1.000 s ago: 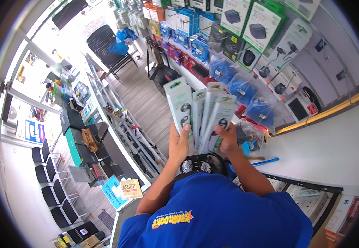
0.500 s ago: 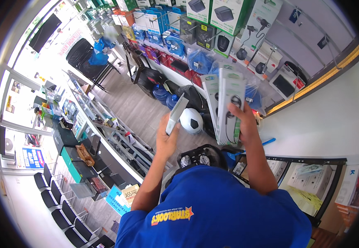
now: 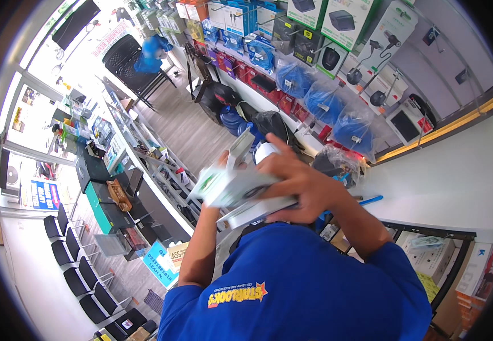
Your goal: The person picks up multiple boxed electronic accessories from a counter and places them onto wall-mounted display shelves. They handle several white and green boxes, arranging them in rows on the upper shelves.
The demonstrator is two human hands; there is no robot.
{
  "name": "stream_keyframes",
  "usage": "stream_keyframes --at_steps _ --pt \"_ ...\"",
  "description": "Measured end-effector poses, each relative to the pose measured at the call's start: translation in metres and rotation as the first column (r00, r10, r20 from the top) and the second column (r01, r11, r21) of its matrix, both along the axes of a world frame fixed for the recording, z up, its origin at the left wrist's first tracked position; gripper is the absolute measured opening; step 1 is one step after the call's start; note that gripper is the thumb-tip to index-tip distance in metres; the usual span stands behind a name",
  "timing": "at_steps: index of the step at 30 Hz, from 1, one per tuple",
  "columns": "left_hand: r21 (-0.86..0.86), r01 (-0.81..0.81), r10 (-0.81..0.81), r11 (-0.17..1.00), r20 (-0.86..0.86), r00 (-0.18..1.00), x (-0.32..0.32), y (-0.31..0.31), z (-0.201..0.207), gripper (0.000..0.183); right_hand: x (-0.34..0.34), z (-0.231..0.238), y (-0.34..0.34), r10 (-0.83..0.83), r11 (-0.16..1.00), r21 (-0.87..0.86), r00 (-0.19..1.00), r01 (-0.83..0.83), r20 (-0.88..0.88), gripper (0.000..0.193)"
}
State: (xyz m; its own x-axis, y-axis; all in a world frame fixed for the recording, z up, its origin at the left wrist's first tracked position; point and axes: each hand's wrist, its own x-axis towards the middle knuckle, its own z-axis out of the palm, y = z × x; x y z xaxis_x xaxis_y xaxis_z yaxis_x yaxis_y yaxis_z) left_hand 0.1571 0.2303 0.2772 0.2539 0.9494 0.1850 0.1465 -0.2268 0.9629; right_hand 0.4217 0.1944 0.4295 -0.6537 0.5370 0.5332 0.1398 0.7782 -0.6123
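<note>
The right hand's fingers (image 3: 277, 179) are spread over a loose stack of slim white boxes (image 3: 229, 190), the index finger raised clear; the left hand (image 3: 222, 158) is mostly hidden behind them, with a single box (image 3: 239, 148) standing edge-on at its fingers, though blur leaves me unable to tell how tightly it pinches. The step in hand appears to be shuffling the boxes between both hands; the next move likely calls for squaring their edges, since the lowest box juts askew. No surface carries them: they are held in the air before the blue shirt (image 3: 297, 273). Leftward runs a counter (image 3: 169, 213), a blue sign (image 3: 158, 266) at its near corner. Rightward hang bagged blue coils (image 3: 321, 104) along the wall display's lower edge. Beyond, the wood-look floor (image 3: 172, 125) leads to a black chair (image 3: 122, 63).
</note>
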Motion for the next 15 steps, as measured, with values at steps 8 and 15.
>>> stream_keyframes --at_steps 8,15 --pt "-0.048 0.074 -0.076 0.996 -0.042 0.996 -0.008 0.005 -0.005 0.034 -0.038 -0.005 0.011 -0.03 0.996 0.085 0.968 0.009 0.249 0.034" --pt "-0.007 0.135 -0.135 0.991 -0.068 0.988 0.007 0.015 -0.009 0.035 -0.056 -0.019 0.004 -0.197 0.98 0.106 0.915 0.17 0.352 0.032"
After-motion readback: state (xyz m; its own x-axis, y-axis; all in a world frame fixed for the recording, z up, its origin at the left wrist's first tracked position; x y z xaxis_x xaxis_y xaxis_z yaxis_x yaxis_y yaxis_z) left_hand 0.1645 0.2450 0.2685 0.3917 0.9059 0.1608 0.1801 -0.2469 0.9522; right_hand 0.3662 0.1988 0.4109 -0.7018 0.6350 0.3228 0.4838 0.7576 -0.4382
